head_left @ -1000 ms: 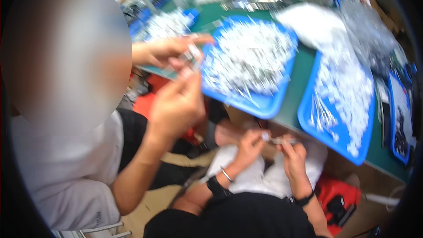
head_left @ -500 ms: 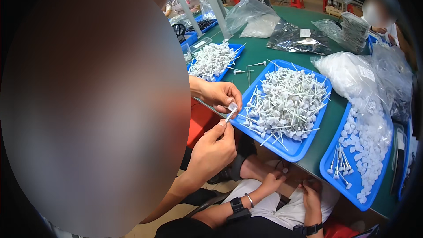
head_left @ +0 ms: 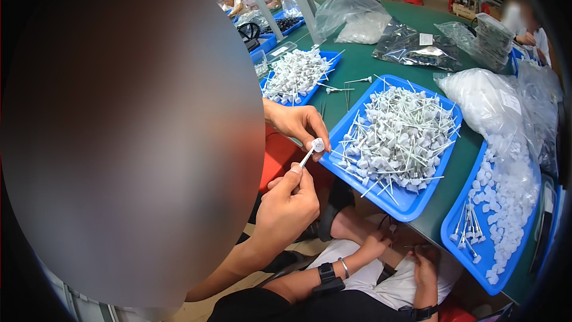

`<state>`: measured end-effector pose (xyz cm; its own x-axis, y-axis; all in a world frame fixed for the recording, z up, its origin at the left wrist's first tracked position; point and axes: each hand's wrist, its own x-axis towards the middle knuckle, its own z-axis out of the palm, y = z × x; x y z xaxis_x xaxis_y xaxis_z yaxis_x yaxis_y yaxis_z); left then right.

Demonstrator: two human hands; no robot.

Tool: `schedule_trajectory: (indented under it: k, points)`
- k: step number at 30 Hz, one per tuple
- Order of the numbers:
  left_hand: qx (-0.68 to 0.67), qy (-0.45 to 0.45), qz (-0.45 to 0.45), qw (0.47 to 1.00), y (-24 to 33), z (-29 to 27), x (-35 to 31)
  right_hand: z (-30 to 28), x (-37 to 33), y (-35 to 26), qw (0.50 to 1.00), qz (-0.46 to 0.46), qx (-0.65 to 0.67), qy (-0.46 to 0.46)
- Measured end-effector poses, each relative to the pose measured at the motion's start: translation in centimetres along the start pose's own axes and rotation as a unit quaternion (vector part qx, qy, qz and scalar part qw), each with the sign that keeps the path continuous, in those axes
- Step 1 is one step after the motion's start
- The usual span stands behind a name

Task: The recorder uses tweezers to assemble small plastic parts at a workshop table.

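Observation:
Low over a white-clothed lap, my left hand [head_left: 375,247] has its fingers pinched together, with a small white-tipped piece [head_left: 392,228] at the fingertips. To its right, my right hand [head_left: 425,262] is curled closed; a thin, dark sliver shows by its fingers, too small to name. Bands circle both my wrists. Above, a co-worker's hands work beside the large blue tray [head_left: 411,211]. One of them [head_left: 298,124] holds a small white cap [head_left: 318,145], the other [head_left: 286,203] a slim metal tool like tweezers [head_left: 306,156] against it.
White-headed stems [head_left: 405,137] are heaped in the large tray. A second blue tray [head_left: 456,235] at right holds loose white caps [head_left: 506,220], several stems and a spilling clear bag [head_left: 482,98]. Another stem-filled tray [head_left: 339,58] stands farther left on the green table [head_left: 417,15].
The view has shifted slightly, so the table and trays appear farther right. The co-worker's white cap has turned on the tool. My hands stay low over the lap, little changed.

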<state>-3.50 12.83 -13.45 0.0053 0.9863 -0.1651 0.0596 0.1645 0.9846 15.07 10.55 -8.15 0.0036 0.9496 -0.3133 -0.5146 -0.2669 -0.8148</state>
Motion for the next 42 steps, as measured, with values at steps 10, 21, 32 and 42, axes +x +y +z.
schedule_trajectory:
  k: [10,21,32,42]
  points:
    - [-0.047,-0.021,-0.027,0.998,-0.5,-0.1,0.2,0.8,-0.3,-0.6,1.000,-0.003,0.000,-0.003]
    - [-0.079,-0.018,-0.049,0.996,-1.5,0.1,0.2,0.7,-0.3,-0.4,1.000,-0.015,0.002,-0.007]
    - [-0.050,-0.046,-0.032,0.997,-1.2,-0.3,0.4,0.7,-0.2,-0.4,1.000,-0.016,-0.003,-0.014]
    - [-0.076,-0.041,-0.039,0.995,-1.3,-0.1,0.1,0.8,-0.7,-0.7,1.000,-0.020,-0.011,-0.015]
